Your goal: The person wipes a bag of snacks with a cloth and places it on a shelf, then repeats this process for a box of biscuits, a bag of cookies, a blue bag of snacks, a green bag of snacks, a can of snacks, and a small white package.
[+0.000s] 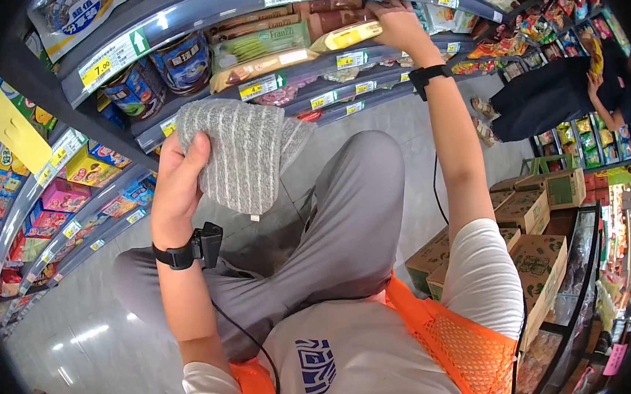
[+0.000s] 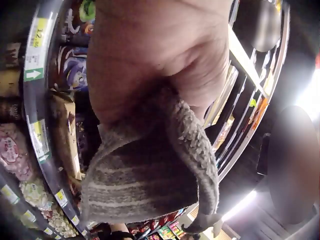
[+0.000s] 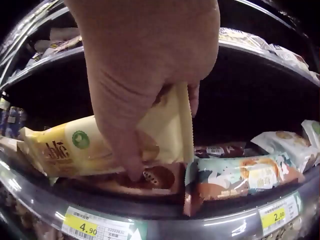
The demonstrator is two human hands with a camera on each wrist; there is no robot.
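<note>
My left hand (image 1: 179, 174) grips a grey striped cloth (image 1: 239, 155) between thumb and fingers, in front of the shelves. From the left wrist view, the knitted cloth (image 2: 140, 185) hangs in a fold below the palm. At the shelf of packaged biscuits, my right hand (image 1: 398, 27) pinches one end of a pale yellow biscuit packet (image 3: 62, 147). The thumb lies across its front and the other fingers are mostly hidden behind. Under that packet shows a brown packet (image 3: 157, 179); a teal and orange packet (image 3: 235, 175) lies to its right.
A green packet (image 1: 263, 45) and blue tins (image 1: 183, 63) stand left along the same shelf. Price tags (image 1: 262, 86) line the shelf edge. Cardboard boxes (image 1: 539, 261) sit at the right, and another person (image 1: 545, 97) stands in the aisle beyond.
</note>
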